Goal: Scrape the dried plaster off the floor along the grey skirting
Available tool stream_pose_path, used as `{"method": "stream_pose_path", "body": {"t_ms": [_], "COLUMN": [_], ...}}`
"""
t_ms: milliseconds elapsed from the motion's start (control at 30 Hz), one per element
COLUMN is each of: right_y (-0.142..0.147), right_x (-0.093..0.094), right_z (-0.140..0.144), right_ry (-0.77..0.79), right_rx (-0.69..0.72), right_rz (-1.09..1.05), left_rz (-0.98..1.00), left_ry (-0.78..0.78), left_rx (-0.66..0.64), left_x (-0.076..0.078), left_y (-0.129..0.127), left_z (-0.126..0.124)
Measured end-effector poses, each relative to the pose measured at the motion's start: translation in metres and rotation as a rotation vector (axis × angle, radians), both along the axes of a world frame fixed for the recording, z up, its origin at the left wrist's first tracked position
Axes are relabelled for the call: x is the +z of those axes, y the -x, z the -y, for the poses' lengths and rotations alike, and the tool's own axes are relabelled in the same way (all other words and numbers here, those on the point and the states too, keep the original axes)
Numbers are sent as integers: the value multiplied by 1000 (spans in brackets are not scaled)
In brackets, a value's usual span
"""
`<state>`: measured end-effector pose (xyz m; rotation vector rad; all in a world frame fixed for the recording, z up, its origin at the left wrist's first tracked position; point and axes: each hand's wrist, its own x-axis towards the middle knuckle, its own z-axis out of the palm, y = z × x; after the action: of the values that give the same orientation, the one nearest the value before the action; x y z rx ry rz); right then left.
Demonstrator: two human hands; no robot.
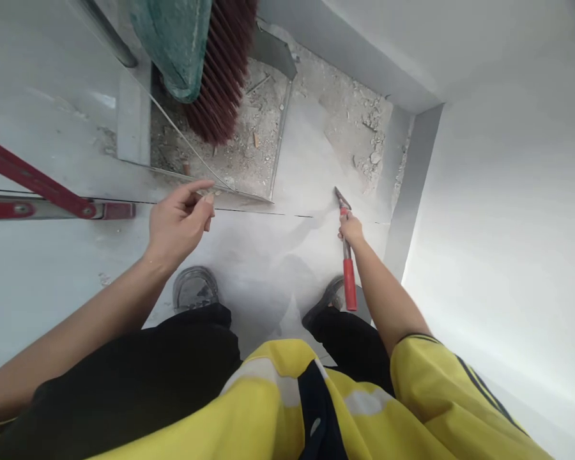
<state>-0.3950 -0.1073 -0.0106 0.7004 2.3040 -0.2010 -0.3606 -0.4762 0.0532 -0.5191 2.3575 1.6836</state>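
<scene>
My right hand (351, 228) grips red-handled tin snips (347, 268), their jaws pointing away from me over the grey floor. My left hand (181, 219) hovers at the left with thumb and forefinger pinched on a small pale piece; what it is cannot be made out. Just beyond those fingers lie thin metal strips (249, 195) that form a corner on the floor. My two shoes (195, 288) stand below the hands.
A red-bristled broom (223, 70) with a green cover leans at the top. Rubble and dust (359, 128) cover the floor ahead. A red ladder leg (38, 185) crosses the left side. White walls close in on the right.
</scene>
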Motion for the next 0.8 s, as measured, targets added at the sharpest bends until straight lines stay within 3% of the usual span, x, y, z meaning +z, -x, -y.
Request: {"method": "stream_pose_path", "body": {"t_ms": [67,233,300,400,467,533,633,700,800], "right_y": [0,-37,-13,54,79,68,10,-10,24], "right_x": [7,10,5,1,4,10,13,11,3], "right_z": [7,46,38,5,-11,-10,16,32,37], "right_ry": [8,190,172,65,72,104,136,137,98], "right_rx": [53,162,112,-5,-50,-13,133,213,230], "right_rz": [-5,89,71,-37,-89,-56,77,97,49], "left_rz": [33,56,65,74,73,80,92,82,-22], "left_ry": [16,65,56,41,28,23,11,-8,21], "left_rx": [-36,-5,-14,-20,-31,-37,-12,5,67], "left_x": [-2,-12,-14,-14,-14,-14,-19,-22,-23], "left_y": [-2,-3,-2,-1,-1,0,3,6,13], "left_z": [0,0,-2,-4,-4,-3,-1,-1,2]}}
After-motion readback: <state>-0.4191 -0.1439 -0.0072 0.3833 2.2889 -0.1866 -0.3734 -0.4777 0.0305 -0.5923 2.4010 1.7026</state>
